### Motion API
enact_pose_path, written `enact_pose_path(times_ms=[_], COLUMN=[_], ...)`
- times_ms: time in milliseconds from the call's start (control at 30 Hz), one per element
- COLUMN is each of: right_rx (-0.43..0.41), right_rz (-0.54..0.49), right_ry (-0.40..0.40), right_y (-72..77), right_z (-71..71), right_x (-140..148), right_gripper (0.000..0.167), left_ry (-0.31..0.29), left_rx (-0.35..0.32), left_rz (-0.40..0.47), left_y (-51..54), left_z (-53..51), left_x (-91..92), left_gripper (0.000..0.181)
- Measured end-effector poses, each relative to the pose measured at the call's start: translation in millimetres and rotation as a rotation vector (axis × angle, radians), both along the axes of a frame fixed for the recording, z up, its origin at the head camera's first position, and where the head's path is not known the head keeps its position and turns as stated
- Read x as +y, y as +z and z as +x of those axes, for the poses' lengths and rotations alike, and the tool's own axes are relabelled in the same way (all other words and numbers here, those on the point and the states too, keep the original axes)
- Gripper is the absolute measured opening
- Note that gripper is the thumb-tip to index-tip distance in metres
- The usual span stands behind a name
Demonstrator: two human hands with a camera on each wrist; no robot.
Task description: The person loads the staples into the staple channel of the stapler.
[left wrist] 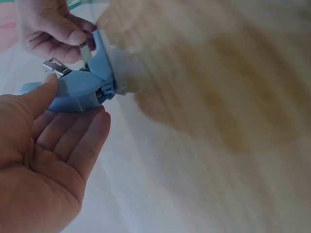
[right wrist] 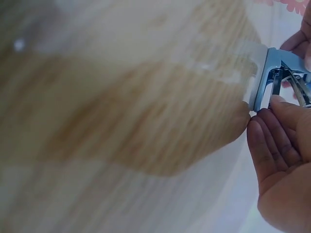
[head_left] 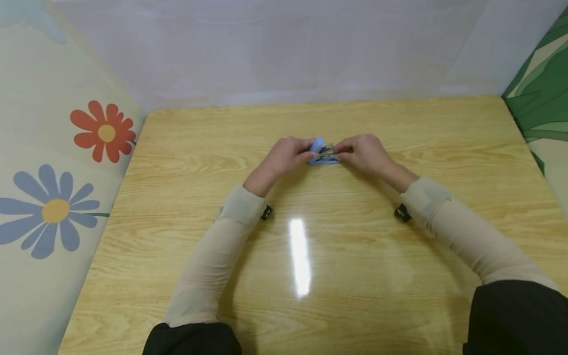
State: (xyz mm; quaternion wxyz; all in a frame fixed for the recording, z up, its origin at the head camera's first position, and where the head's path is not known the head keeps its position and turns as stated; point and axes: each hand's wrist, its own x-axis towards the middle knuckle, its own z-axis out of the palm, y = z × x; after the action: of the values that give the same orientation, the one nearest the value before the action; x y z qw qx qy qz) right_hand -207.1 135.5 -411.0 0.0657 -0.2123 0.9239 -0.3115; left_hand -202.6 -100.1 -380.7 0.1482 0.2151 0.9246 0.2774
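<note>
A light blue stapler (head_left: 323, 160) is spread open between both hands, just above or on the table; contact with the wood cannot be told. My left hand (head_left: 290, 153) holds its blue body (left wrist: 80, 90), thumb on one side and fingers underneath. From the other end, my right hand (head_left: 366, 153) pinches near the tip of the narrow metal rail (left wrist: 85, 52) with thumb and fingers. Whether a staple strip lies in those fingertips is hidden. A silvery metal arm (right wrist: 299, 86) stands apart from the dark inner rail (right wrist: 276, 83).
The wood-grain table (head_left: 355, 276) spreads around the hands, with a bright light reflection (head_left: 300, 256) at its middle. A pale wall (head_left: 288, 54) rises behind it. Painted flowers (head_left: 106, 133) cover the left wall. Dark wrist-camera parts (head_left: 403, 213) sit beneath the cuffs.
</note>
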Motion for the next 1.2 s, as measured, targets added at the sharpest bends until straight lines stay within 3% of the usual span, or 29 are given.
enact_pose_path(times_ms=[300, 433, 700, 900, 1200], right_rx=[-0.006, -0.032, -0.044, -0.019, 0.005], right_rz=[0.019, 0.010, -0.008, -0.003, -0.009], right_ry=[0.007, 0.011, -0.017, 0.001, -0.017], right_y=[1.8, 1.8, -0.9, -1.0, -4.2], right_z=[0.1, 0.8, 1.0, 0.9, 0.2], right_x=[3, 2, 2, -1, -1], right_gripper=[0.021, 0.023, 0.022, 0.019, 0.018], left_ry=[-0.036, -0.055, -0.058, -0.063, -0.097], left_rx=[0.107, 0.174, 0.230, 0.270, 0.353], left_rz=[-0.132, -0.211, -0.378, -0.385, -0.412], left_y=[-2.7, -3.5, -1.2, -3.0, -3.4], left_z=[4.3, 6.5, 11.3, 14.1, 16.4], left_x=[8.0, 12.3, 20.4, 23.5, 30.6], left_gripper=[0.038, 0.027, 0.020, 0.025, 0.018])
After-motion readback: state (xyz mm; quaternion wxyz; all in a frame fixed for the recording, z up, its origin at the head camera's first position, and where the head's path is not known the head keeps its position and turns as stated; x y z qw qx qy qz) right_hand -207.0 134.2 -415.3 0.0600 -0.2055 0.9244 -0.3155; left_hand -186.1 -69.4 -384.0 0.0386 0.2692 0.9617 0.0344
